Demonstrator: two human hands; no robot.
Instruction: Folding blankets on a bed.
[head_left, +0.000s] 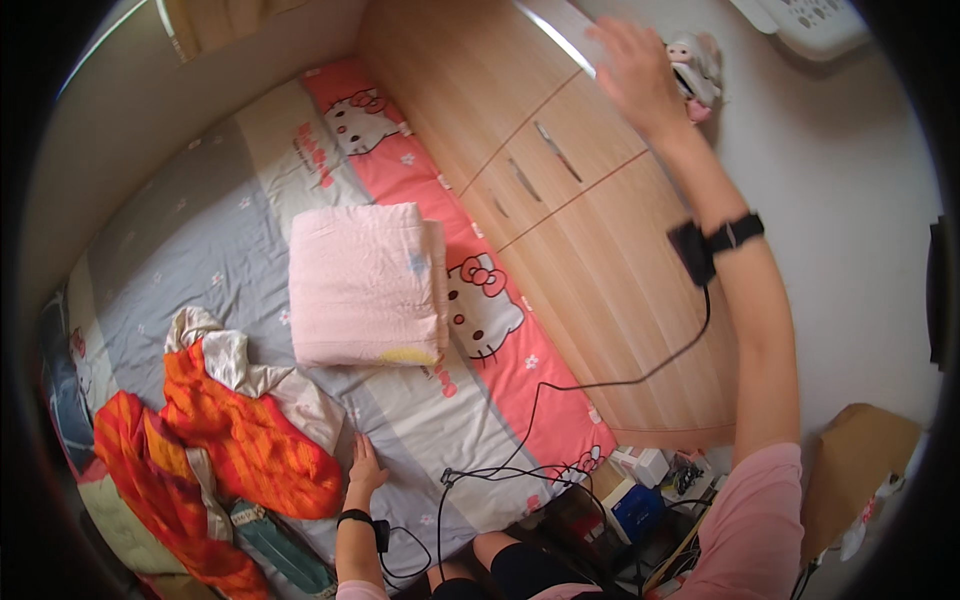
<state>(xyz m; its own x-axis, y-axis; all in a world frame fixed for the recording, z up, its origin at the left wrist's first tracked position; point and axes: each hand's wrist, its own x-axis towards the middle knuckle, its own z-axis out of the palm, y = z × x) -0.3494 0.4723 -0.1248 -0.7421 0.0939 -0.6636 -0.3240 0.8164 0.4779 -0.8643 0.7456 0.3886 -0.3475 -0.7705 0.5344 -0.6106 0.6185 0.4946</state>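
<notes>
My left hand (365, 466) rests on the grey and cream bedsheet (202, 210), beside a crumpled orange garment (240, 431) with a white lining. Nothing is held in it. Raised at the upper right, my right hand (637, 79) has its fingers spread and is slightly blurred. It is next to a small white plush doll (697, 67) by a pale surface, and whether they touch is unclear. A folded pale pink quilt (364, 285) lies on the bed between my hands. Both wrists wear black straps with cabled modules.
A wooden cabinet (585, 277) with metal handles borders the bed's right side. Black cables (525, 472) run across the bed's near edge. Small boxes (634, 510) and cords crowd the floor there. A cardboard piece (855, 465) stands at right; a green package (281, 551) lies lower left.
</notes>
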